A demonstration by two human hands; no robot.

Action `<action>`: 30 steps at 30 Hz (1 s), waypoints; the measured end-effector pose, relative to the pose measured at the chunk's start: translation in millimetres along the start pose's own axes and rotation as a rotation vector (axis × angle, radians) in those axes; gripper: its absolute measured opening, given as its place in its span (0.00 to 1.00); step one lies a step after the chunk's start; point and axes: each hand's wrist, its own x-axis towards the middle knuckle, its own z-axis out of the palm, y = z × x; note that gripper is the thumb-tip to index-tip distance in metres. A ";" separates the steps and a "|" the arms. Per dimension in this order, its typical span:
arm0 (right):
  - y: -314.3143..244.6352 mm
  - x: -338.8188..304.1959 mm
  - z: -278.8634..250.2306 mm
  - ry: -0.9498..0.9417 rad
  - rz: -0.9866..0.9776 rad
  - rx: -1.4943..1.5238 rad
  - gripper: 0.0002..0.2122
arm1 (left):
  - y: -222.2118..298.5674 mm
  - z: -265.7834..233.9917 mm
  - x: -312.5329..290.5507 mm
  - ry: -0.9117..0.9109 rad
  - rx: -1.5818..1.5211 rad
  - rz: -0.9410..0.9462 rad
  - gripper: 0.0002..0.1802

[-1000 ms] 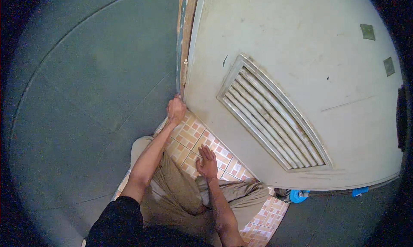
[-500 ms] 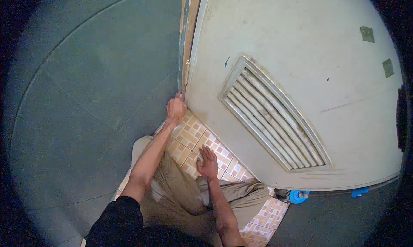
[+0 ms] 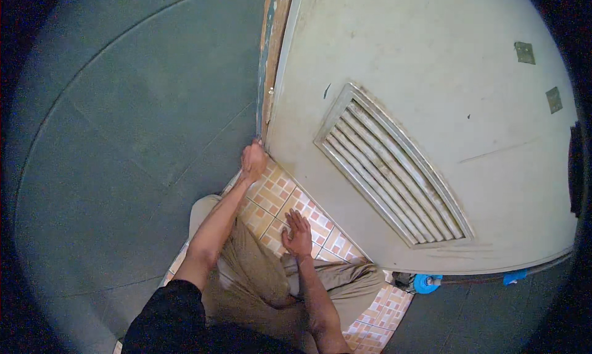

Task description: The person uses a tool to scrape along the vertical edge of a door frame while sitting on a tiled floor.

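My left hand [image 3: 253, 161] is closed at the foot of a worn wooden door frame [image 3: 269, 64] with peeling paint. Its fingertips press together at the frame's lower end, and whatever they may hold is hidden. Beside the frame stands a pale, stained door [image 3: 394, 64] with a slatted metal vent [image 3: 394, 163] in its lower part. My right hand [image 3: 299, 232] rests on the patterned tile floor [image 3: 269, 186], palm down, fingers stretched out and holding nothing.
My legs in brown trousers [image 3: 259, 268] are folded close below my hands. A dark grey surface [image 3: 142, 138] lies to the left. A round blue object [image 3: 427, 284] and a dark bundle [image 3: 404, 281] sit by the door's lower edge at right.
My left hand has come slightly down and toward me along the frame's foot, still closed. My right hand stays in place on the tiles. The view has shifted a little.
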 end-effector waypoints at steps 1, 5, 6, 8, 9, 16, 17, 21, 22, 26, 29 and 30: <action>2.0 0.6 1.2 -0.004 0.001 -0.001 0.25 | 4.0 -0.8 3.3 0.007 -0.003 0.001 0.16; 6.5 -3.3 0.1 0.011 0.017 -0.031 0.25 | 37.1 -25.9 1.3 -0.048 -0.044 -0.054 0.15; 7.6 -4.1 0.6 0.021 0.007 -0.021 0.26 | 41.4 -29.1 1.8 -0.024 -0.061 -0.031 0.15; 7.1 -3.5 1.2 0.030 -0.001 -0.007 0.26 | 37.4 -26.8 4.9 -0.031 -0.076 -0.047 0.16; 5.9 -1.9 0.7 0.022 -0.009 0.001 0.26 | 32.1 -26.3 5.6 -0.031 -0.092 -0.064 0.16; 1.3 -1.3 0.7 0.025 -0.005 -0.005 0.24 | 15.5 -17.6 7.7 -0.092 -0.104 -0.132 0.18; 2.0 -1.8 0.3 0.029 -0.004 -0.009 0.24 | 21.8 -20.2 4.0 -0.076 -0.119 -0.120 0.17; 2.9 -2.0 -1.0 0.011 0.015 -0.003 0.24 | 43.2 -36.2 4.6 -0.017 -0.120 -0.048 0.17; 3.1 -1.5 -1.3 0.013 0.014 0.000 0.24 | 45.0 -35.2 5.7 -0.020 -0.119 -0.049 0.17; 5.4 -1.9 0.2 0.007 0.007 -0.008 0.24 | 34.0 -23.6 -0.2 0.035 -0.101 -0.018 0.15; 4.8 -3.1 -1.0 0.012 -0.004 -0.019 0.24 | 18.0 -6.0 0.4 0.019 -0.113 -0.039 0.14; 3.9 -2.1 -1.8 0.007 -0.001 -0.026 0.24 | 9.8 1.2 2.1 0.011 -0.108 -0.052 0.14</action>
